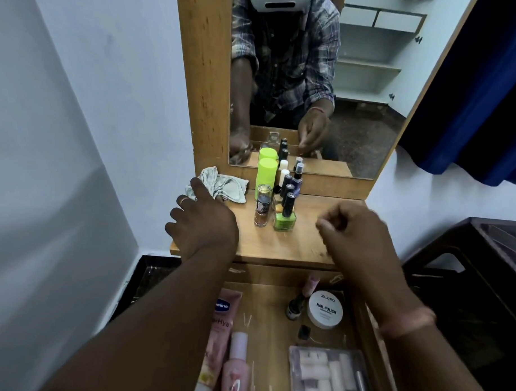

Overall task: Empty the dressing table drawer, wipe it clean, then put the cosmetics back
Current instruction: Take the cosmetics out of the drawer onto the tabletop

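The drawer (273,320) is pulled open below the dressing table top (305,240). In it lie a pink Vaseline tube (223,313), a pink bottle (236,365), a white nail polish remover tub (325,308), a small dark bottle (293,308) and a clear box (327,374) of white pieces. On the top stand a lime-capped bottle (266,177), an amber perfume bottle (263,207), a green nail polish (285,217) and several dark bottles. My left hand (202,223) reaches with spread fingers, index touching the crumpled grey cloth (224,186). My right hand (354,230) hovers curled over the top, holding nothing visible.
The mirror (305,76) in its wooden frame rises behind the bottles and reflects my arms. A pale wall stands to the left, a dark wooden piece of furniture (473,275) to the right, and a blue curtain (476,114) hangs at the upper right.
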`<state>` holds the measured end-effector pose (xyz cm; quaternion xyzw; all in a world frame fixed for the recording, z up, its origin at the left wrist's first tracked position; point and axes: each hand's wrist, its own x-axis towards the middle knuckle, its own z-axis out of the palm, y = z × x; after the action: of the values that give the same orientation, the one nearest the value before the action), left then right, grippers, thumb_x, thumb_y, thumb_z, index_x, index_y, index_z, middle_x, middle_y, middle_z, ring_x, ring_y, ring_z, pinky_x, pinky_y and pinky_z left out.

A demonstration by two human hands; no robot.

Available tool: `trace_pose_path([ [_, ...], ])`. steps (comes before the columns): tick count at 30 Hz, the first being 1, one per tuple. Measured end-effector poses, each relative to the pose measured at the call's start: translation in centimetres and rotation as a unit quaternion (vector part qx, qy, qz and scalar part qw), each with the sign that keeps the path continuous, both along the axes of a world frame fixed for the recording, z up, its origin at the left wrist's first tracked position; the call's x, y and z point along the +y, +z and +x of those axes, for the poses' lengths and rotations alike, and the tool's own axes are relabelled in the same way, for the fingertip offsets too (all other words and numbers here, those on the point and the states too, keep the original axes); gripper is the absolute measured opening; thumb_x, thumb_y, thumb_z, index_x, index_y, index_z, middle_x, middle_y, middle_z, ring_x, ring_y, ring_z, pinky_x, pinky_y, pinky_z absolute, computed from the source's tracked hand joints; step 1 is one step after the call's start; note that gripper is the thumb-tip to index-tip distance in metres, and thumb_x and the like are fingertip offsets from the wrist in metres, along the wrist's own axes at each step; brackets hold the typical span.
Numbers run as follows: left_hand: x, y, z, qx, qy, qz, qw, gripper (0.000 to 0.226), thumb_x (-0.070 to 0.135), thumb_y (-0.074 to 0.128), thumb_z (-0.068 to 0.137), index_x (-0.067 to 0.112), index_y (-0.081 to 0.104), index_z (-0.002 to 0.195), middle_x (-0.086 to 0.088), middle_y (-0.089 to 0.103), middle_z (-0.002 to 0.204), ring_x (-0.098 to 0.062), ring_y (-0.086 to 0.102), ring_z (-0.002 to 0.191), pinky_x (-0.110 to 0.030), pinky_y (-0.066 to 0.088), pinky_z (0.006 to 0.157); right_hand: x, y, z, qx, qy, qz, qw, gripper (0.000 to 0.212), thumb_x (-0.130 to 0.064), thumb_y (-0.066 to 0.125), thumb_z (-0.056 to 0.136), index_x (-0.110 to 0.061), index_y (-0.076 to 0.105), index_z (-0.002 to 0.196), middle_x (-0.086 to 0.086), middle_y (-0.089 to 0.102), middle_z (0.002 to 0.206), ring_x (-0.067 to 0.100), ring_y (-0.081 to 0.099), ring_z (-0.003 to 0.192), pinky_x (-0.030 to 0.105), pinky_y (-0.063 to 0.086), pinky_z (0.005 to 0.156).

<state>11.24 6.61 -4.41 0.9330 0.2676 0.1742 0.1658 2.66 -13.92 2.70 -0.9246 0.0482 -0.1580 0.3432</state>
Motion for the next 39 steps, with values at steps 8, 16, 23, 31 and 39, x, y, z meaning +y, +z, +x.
trace_pose_path([
  [8, -0.1, -0.2, 0.2, -0.005, 0.005, 0.006, 1.0, 0.06, 0.047, 0.051, 0.1, 0.021, 0.032, 0.15, -0.02, 0.059, 0.13, -0.039, 0.06, 0.111, -0.046, 0.046, 0.087, 1.7, -5.3, -5.6, 0.143, 0.075, -0.058, 0.985, 0.017, -0.029, 0.068, 0.09, -0.023, 0.069, 0.074, -0.007, 0.067, 0.06, -0.005, 0.064, 0.053, 0.01, 0.049, 0.053],
  [16, -0.1, -0.2, 0.5, 0.011, 0.007, 0.019, 1.0, 0.063, 0.051, 0.051, 0.1, 0.022, 0.029, 0.151, -0.021, 0.057, 0.136, -0.04, 0.059, 0.115, -0.048, 0.047, 0.09, 2.2, -5.2, -5.6, 0.156, 0.105, -0.065, 0.98, 0.02, -0.028, 0.061, 0.086, -0.028, 0.059, 0.066, -0.003, 0.068, 0.072, 0.007, 0.066, 0.062, 0.034, 0.058, 0.061],
  [23, 0.0, 0.1, 0.8, 0.018, -0.003, 0.015, 1.0, 0.062, 0.048, 0.047, 0.103, 0.021, 0.025, 0.154, -0.022, 0.052, 0.141, -0.042, 0.055, 0.122, -0.05, 0.044, 0.096, 0.7, 3.1, -4.5, -0.005, 0.03, 0.057, 0.998, 0.006, -0.022, 0.073, 0.088, -0.025, 0.07, 0.084, -0.023, 0.07, 0.068, -0.006, 0.066, 0.066, 0.008, 0.045, 0.055],
  [31, -0.2, -0.1, 0.4, 0.017, 0.001, 0.032, 0.999, 0.061, 0.044, 0.048, 0.102, 0.019, 0.029, 0.154, -0.022, 0.056, 0.134, -0.04, 0.059, 0.113, -0.048, 0.046, 0.09, 0.3, 1.5, 5.8, -0.071, 0.023, 0.008, 0.997, 0.011, -0.012, 0.073, 0.087, -0.02, 0.066, 0.092, -0.006, 0.067, 0.081, 0.011, 0.066, 0.078, 0.036, 0.058, 0.071],
  [39, -0.2, -0.2, 0.5, 0.012, 0.008, 0.046, 0.999, 0.061, 0.048, 0.052, 0.101, 0.019, 0.034, 0.152, -0.022, 0.059, 0.131, -0.039, 0.061, 0.109, -0.046, 0.047, 0.086, 1.2, -0.6, 8.8, -0.073, 0.045, -0.032, 0.996, 0.01, -0.017, 0.072, 0.09, -0.022, 0.068, 0.097, -0.007, 0.067, 0.084, 0.005, 0.062, 0.076, 0.015, 0.039, 0.056],
])
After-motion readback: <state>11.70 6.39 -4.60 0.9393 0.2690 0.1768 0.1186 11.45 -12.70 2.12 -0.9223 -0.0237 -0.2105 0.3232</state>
